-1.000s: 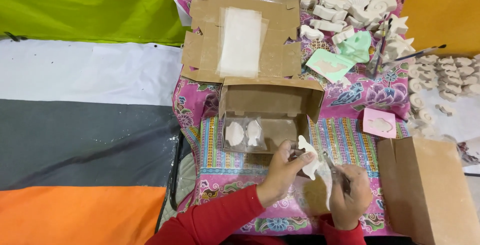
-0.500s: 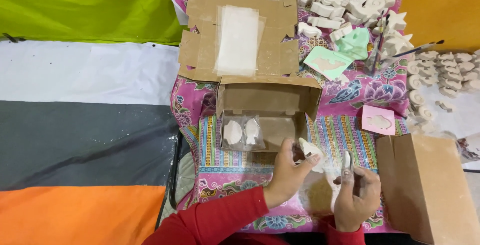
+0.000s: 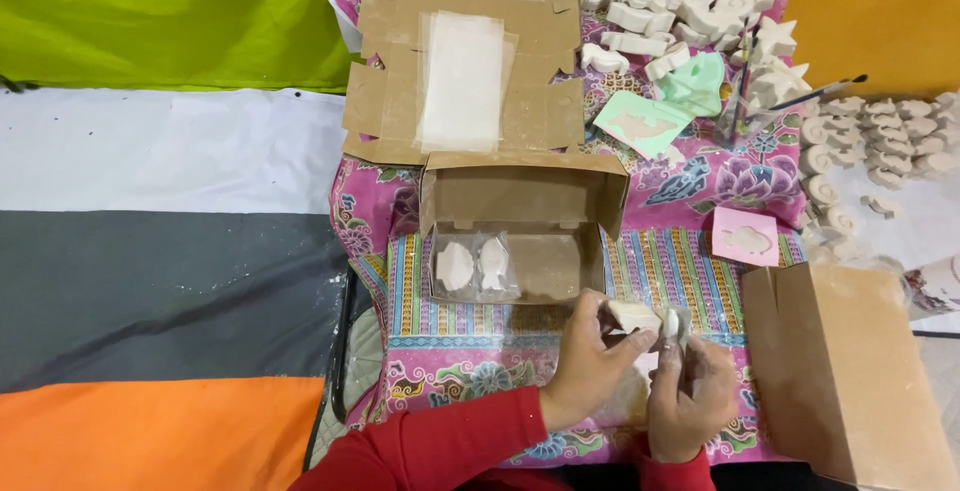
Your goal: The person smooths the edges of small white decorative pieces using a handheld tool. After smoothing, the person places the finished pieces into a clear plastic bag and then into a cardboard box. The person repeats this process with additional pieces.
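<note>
Holding a small white plaster piece (image 3: pixel 634 316) in my left hand (image 3: pixel 590 361), I have it pinched between thumb and fingertips, so it sits at the top of my grip, just above my knuckles and over the patterned cloth (image 3: pixel 480 361). My right hand (image 3: pixel 695 406) is closed around a thin clear wrapper (image 3: pixel 675 326), whose upper end stands up just beside the plaster piece, nearly touching it; I cannot tell whether they actually meet. Both hands are close together, just in front of the open cardboard box (image 3: pixel 520 221). Inside that box, at its left end, lie two wrapped white pieces (image 3: pixel 472 265) side by side. A flattened box with a stack of clear sheets (image 3: pixel 462 81) lies behind it. To my right stands a plain brown cardboard box (image 3: pixel 850 371). Farther back sit a pile of white plaster shapes (image 3: pixel 690 1), a green mould (image 3: pixel 640 123) and a pink mould (image 3: pixel 745 238).
</note>
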